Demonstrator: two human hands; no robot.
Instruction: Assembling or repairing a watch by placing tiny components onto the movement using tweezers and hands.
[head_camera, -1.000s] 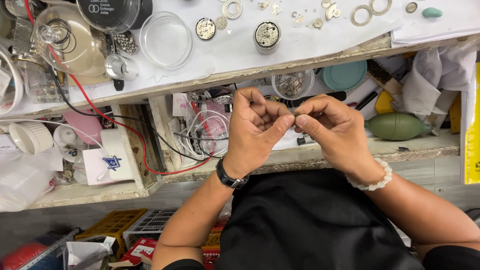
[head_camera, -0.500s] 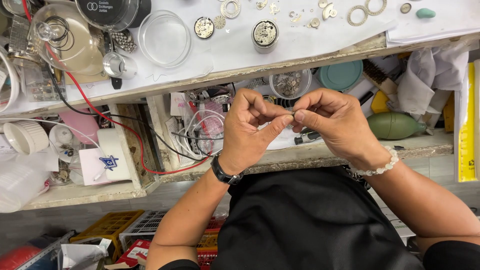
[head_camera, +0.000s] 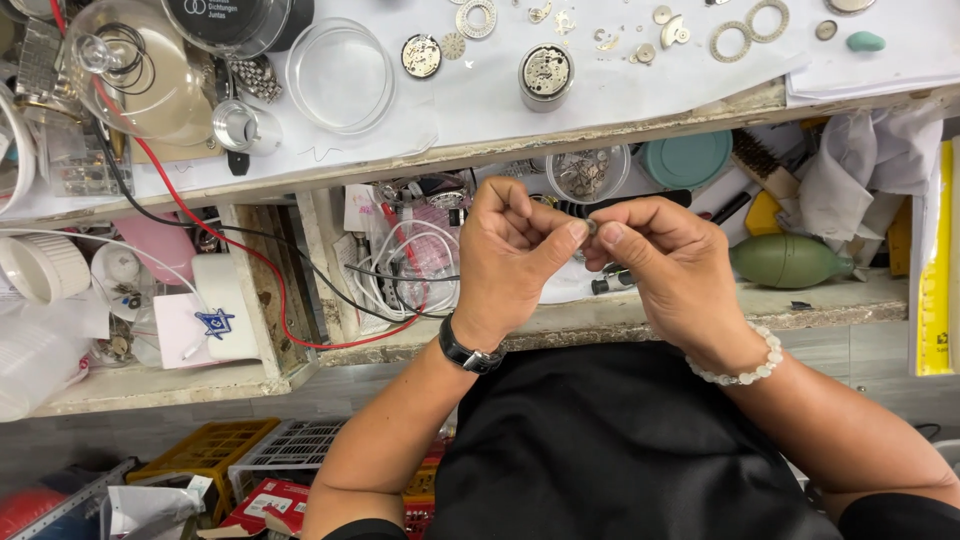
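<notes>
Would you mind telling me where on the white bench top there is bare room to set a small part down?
The widest bare patch of white paper lies between the clear round dish and the movement on its stand. Another lies below the flat rings, toward the paper's front edge. The left end around the glass dome is crowded, as is the open drawer.
</notes>
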